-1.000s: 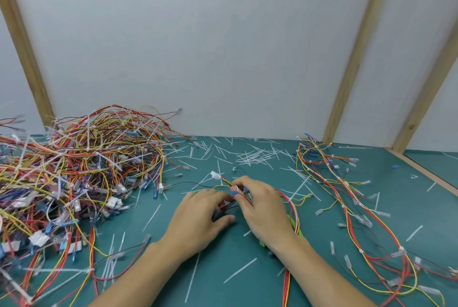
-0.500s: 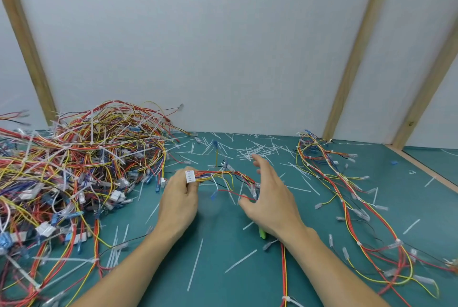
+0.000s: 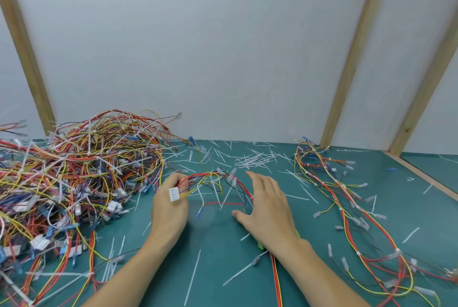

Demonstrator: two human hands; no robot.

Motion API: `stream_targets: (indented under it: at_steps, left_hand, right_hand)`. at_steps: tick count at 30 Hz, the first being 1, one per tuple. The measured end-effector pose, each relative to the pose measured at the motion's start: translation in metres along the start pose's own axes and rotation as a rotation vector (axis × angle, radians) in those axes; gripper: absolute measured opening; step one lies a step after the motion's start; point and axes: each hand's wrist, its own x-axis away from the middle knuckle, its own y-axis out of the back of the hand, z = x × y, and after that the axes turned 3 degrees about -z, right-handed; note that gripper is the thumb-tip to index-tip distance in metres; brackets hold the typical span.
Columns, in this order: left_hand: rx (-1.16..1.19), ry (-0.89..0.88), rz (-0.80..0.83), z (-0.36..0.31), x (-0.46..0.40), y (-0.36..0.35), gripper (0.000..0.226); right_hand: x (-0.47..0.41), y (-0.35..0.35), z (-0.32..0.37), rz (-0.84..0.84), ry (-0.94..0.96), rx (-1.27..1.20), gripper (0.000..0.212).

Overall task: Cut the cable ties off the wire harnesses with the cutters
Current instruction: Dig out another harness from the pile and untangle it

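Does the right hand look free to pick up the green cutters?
Probably yes: the right hand is open, holds nothing, and the cutters lie directly under its wrist, only a green tip showing.

no readable text, no labels, no brands, no numbers, no signs

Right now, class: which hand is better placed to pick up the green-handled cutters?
Right. The open right hand hovers directly over the green-handled cutters; the left hand grips the multicoloured wire harness.

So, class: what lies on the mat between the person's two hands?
In the head view, the loose wires of the harness held by the left hand arch toward the open right hand, above bare green mat.
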Motion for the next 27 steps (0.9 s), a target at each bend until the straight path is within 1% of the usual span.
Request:
stream_targets:
  at_steps: [2,5,8,11,13,15,16,17,19,20,22,23,24,27]
  left_hand:
    - [0.039,-0.014,0.003,0.002,0.001,0.001,0.027]
    - [0.125,0.067,-0.023,0.007,-0.002,0.000,0.021]
    - [0.192,0.132,-0.050,0.012,-0.006,-0.002,0.023]
    - [0.223,0.196,-0.067,0.016,-0.010,-0.002,0.024]
    - [0.219,0.238,-0.097,0.018,-0.012,0.000,0.029]
    - [0.190,0.250,-0.124,0.018,-0.013,0.002,0.032]
    - [0.182,0.254,-0.133,0.017,-0.014,0.002,0.032]
    - [0.189,0.259,-0.140,0.018,-0.014,0.002,0.030]
    - [0.232,0.265,-0.151,0.018,-0.014,0.001,0.026]
    - [0.245,0.266,-0.155,0.018,-0.015,0.001,0.023]
    - [0.248,0.251,-0.142,0.016,-0.014,0.000,0.013]
    - [0.258,0.248,-0.123,0.015,-0.014,-0.001,0.008]
    - [0.272,0.258,-0.104,0.014,-0.013,-0.001,0.005]
    - [0.296,0.297,-0.073,0.013,-0.011,-0.002,0.006]
  right_hand:
    - [0.000,0.003,-0.002,-0.041,-0.011,0.053,0.087]
    - [0.000,0.007,-0.003,-0.058,-0.051,0.104,0.081]
    - [-0.001,0.012,0.000,-0.110,-0.109,0.118,0.077]
    - [-0.001,0.015,0.001,-0.209,-0.133,0.115,0.079]
    - [-0.002,0.017,-0.001,-0.242,-0.168,0.103,0.085]
    - [-0.003,0.019,-0.002,-0.221,-0.232,0.095,0.091]
    - [-0.004,0.020,-0.003,-0.192,-0.266,0.088,0.088]
    - [-0.005,0.020,-0.003,-0.156,-0.299,0.071,0.079]
    - [-0.006,0.023,-0.003,-0.081,-0.361,0.043,0.048]
    - [-0.006,0.024,-0.003,-0.051,-0.379,0.033,0.039]
    - [-0.004,0.022,-0.006,-0.048,-0.353,0.027,0.053]
    - [-0.004,0.021,-0.008,-0.061,-0.333,-0.007,0.059]
    - [-0.004,0.020,-0.009,-0.064,-0.320,-0.075,0.060]
    - [-0.009,0.019,-0.012,-0.004,-0.372,-0.433,0.056]
